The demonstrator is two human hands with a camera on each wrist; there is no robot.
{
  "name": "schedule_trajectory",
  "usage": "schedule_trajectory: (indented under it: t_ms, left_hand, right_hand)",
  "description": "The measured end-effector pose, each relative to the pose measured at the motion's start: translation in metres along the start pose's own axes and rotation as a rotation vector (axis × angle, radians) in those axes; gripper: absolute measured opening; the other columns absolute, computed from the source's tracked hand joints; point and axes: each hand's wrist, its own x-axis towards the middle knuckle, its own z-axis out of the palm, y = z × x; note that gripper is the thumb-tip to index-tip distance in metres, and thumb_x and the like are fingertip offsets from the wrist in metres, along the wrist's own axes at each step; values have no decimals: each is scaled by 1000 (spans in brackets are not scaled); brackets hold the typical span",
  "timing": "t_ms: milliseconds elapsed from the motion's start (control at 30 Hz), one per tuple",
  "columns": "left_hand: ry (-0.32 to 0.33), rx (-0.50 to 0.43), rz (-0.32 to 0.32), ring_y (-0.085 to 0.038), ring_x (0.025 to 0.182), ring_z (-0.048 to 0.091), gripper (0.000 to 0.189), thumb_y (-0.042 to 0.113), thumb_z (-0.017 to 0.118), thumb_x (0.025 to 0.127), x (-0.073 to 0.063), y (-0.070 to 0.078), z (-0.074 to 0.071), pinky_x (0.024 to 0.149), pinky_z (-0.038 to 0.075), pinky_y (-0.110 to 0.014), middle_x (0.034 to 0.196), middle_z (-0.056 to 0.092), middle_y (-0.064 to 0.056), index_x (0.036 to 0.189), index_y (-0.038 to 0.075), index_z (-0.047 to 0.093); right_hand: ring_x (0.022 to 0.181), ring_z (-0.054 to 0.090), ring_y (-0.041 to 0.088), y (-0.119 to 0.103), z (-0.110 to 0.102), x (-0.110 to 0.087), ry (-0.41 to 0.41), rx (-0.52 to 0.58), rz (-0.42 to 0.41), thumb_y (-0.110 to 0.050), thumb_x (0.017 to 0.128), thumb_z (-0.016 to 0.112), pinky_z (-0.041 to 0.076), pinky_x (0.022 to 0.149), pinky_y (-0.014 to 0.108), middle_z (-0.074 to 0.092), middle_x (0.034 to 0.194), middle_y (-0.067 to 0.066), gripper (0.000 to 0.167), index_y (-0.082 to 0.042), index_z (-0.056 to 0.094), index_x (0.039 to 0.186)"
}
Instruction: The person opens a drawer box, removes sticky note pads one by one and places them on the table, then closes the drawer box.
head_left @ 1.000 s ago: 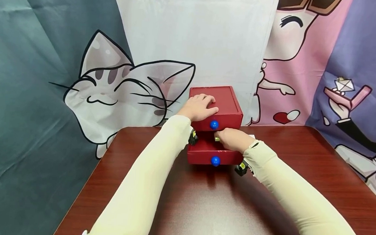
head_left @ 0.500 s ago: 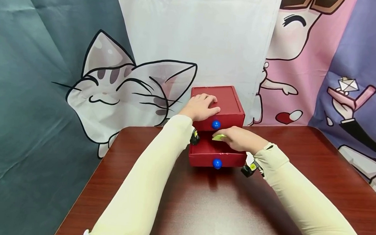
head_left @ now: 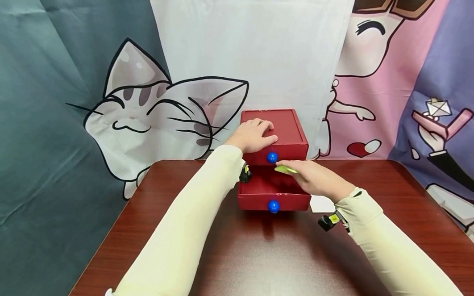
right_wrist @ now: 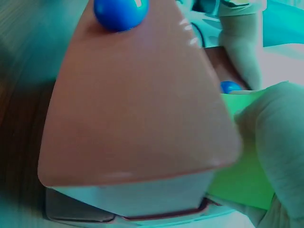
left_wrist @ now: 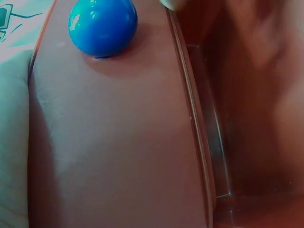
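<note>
My left hand (head_left: 250, 135) rests palm-down on top of the red cabinet (head_left: 284, 123), its fingers loosely spread and gripping nothing; I take it to be there as a steadying weight, since so small a box could slide or tip when a drawer moves. Below, the lower drawer (head_left: 258, 201) stands pulled out, its blue knob (head_left: 273, 206) facing me, while the upper drawer (head_left: 256, 157) is closed, which leaves a gap for reaching in from the front. My right hand (head_left: 320, 178) pinches a thin green piece (head_left: 286, 170) between thumb and fingers, and in the head view that piece shows over the right part of the drawer's opening. An edge pinch probably suits something so flat, leaving most of its face free. A white sheet (head_left: 321, 204) lies on the table (head_left: 231, 264) just right of the drawer, partly hidden by my right hand; I cannot tell its purpose.
</note>
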Motion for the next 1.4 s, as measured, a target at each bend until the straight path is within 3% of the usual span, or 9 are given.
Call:
schedule_trajectory:
  t_ms: [300,433,533,767,833,933,1067,1200,1400]
  left_hand:
    - [-5,0,-21,-23,137,40,48,56,43,101,0,-2,3,118,27,-43,148,45,-3,139,26,49]
    - [-9,-2,-18,-23,137,40,49,57,43,101,0,-3,4,118,27,-42,148,45,-3,139,26,49]
    - [-8,2,-15,-23,137,40,49,57,43,101,0,-3,4,118,27,-42,148,45,-3,139,27,49]
    - [-6,-1,-10,-23,136,40,48,57,44,101,1,-1,2,118,27,-42,147,45,-3,138,26,49]
    - [-8,1,-9,-23,136,41,48,57,44,101,1,-1,1,118,27,-42,147,45,-3,138,27,49]
    - [-10,3,-10,-22,136,40,48,57,44,101,1,0,1,118,27,-41,147,45,-3,138,27,49]
    - [-5,0,-8,-22,135,40,48,57,43,101,2,0,0,118,28,-41,147,45,-3,137,27,49]
    - [-1,-5,-10,-23,135,41,47,57,44,101,2,0,0,117,28,-42,147,45,-3,137,27,49]
    - [0,-3,-13,-22,135,41,47,57,44,101,2,-1,2,118,27,-42,146,45,-3,137,27,49]
  right_hand:
    - [107,68,29,2,-23,-21,144,-99,-1,17,87,62,53,93,48,67,126,13,56,-2,55,140]
    - [108,68,30,16,-25,-34,207,-114,28,19,85,63,49,100,26,69,124,12,59,-3,56,139]
    - [106,67,29,28,-23,-45,256,-130,49,18,85,63,38,102,9,68,123,13,58,-5,57,138]
    - [105,64,36,56,-7,-73,346,-130,96,26,77,54,25,103,3,63,129,22,73,-3,52,144]
    - [110,63,38,63,-1,-82,333,-137,144,26,76,53,31,107,9,61,132,23,77,-4,48,147]
    - [112,63,40,72,9,-96,296,-161,236,22,79,54,45,105,32,60,134,24,74,-4,47,148]
    - [117,61,44,84,20,-112,220,-201,359,13,87,56,47,96,59,58,136,26,60,-1,47,145]
    - [127,53,46,94,27,-126,138,-232,450,4,96,53,45,97,64,55,140,25,47,-2,51,142]
    - [127,52,47,110,40,-144,70,-268,510,7,94,47,45,97,64,54,139,27,48,2,52,141]
